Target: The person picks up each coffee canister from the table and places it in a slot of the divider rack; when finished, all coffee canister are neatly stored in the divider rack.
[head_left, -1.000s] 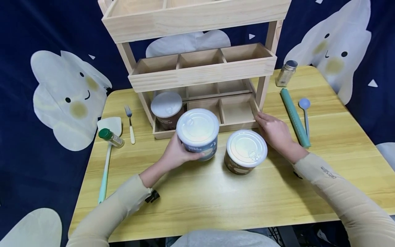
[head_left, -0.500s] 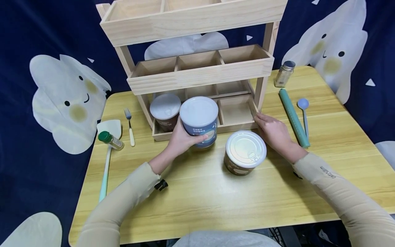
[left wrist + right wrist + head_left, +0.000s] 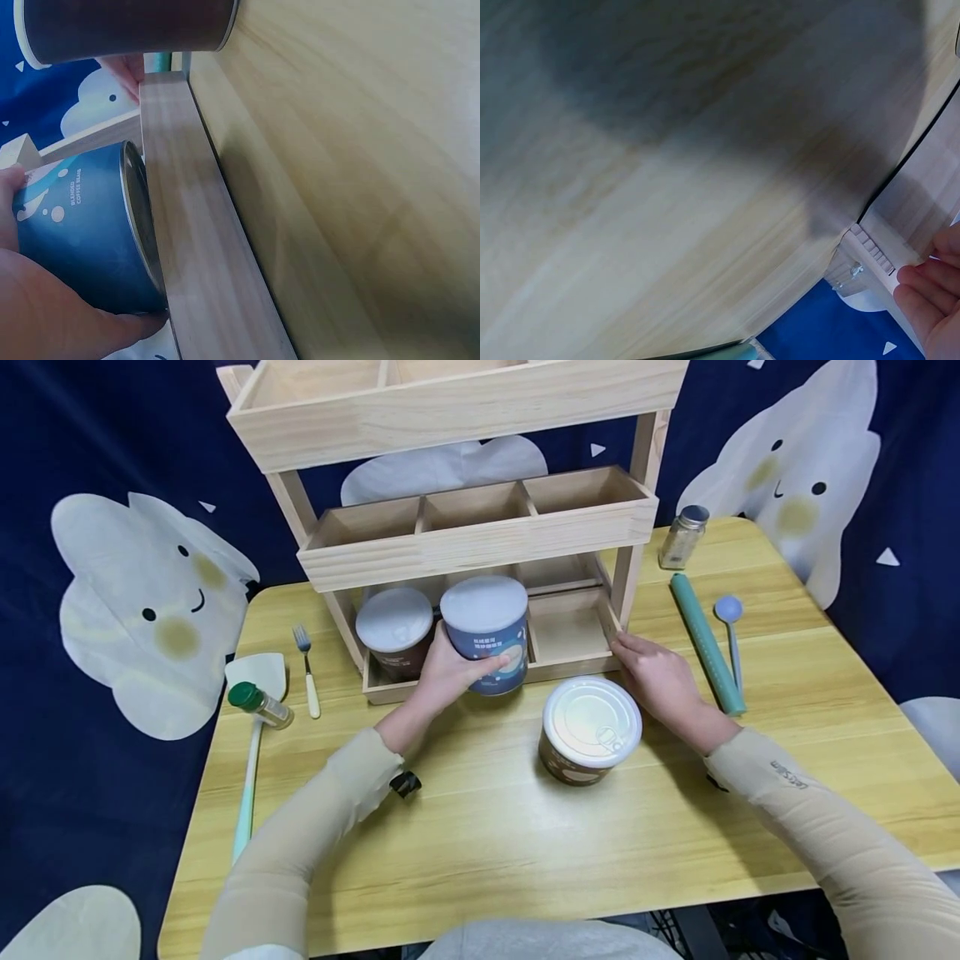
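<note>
"BLENDED COFFEE BEANS", seemingly, on blue can [image 3: 82, 232]

Head view looks down over the table [image 3: 525, 843]; both wrist views skim it, sharing the rack's base [image 3: 195, 247].

Left wrist view. My left hand [image 3: 45, 315] is gripping a blue can [image 3: 82, 232], whose metal base rim is facing the front rail of the wooden rack [image 3: 195, 247]; whether rim and rail are touching cannot be told. The yellow wooden tabletop [image 3: 360, 172] is filling the right side. A dark brown can [image 3: 127, 28] is standing on it, and fingertips [image 3: 124, 73] of my other hand are showing beside the rail's far end.
</note>
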